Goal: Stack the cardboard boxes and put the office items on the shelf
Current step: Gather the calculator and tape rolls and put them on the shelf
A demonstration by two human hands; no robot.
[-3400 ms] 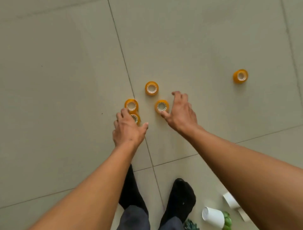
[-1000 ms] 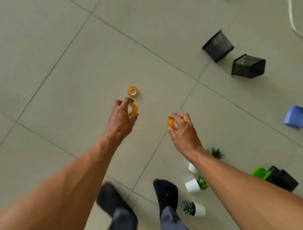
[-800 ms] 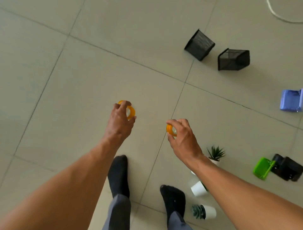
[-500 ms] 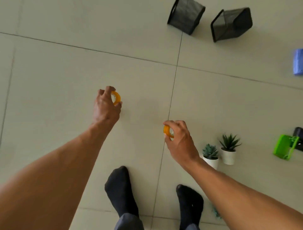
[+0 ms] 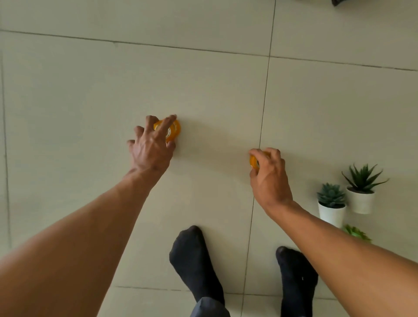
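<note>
My left hand (image 5: pixel 151 149) holds orange tape rolls (image 5: pixel 174 131) between thumb and fingers, above the tiled floor at centre left. My right hand (image 5: pixel 269 174) grips another orange tape roll (image 5: pixel 254 161), mostly hidden behind its curled fingers, at centre right. Both arms reach forward from the bottom of the view. No cardboard boxes or shelf are in sight.
Two small potted succulents in white pots (image 5: pixel 331 203) (image 5: pixel 362 192) stand on the floor at the right, with a third green plant (image 5: pixel 356 233) partly behind my right forearm. My feet in black socks (image 5: pixel 194 260) stand below. A dark object's corner (image 5: pixel 339 1) shows at the top edge.
I picked tape rolls off the floor with both hands and stood up. The view has since swung, so the black mesh holders, blue and green items slid out of sight.
</note>
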